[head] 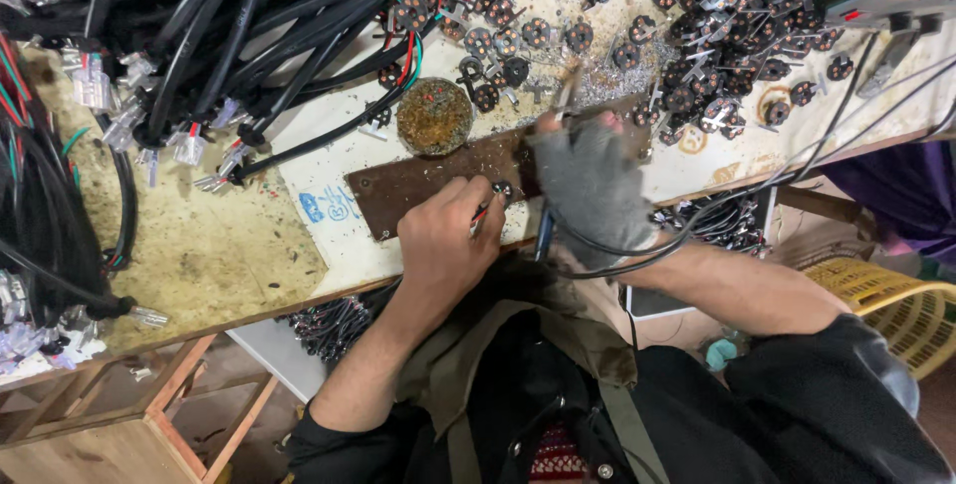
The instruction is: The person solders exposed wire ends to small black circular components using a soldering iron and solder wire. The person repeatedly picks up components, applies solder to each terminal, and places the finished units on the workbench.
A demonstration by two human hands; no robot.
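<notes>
A worn, stained workbench (199, 245) carries everything. At ten o'clock lies a tangle of black cables (229, 36) with clear connectors. At one o'clock, many small round black parts (717, 16) are scattered. Near centre sits a brown board (418, 185), with a round crusted tin (434, 117) just beyond it at twelve o'clock.

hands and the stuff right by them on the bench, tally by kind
hands: 2, left hand bare, right hand in a grey fingerless glove
brown board: 1
round rusty tin: 1
yellow basket: 1
total: 5
</notes>
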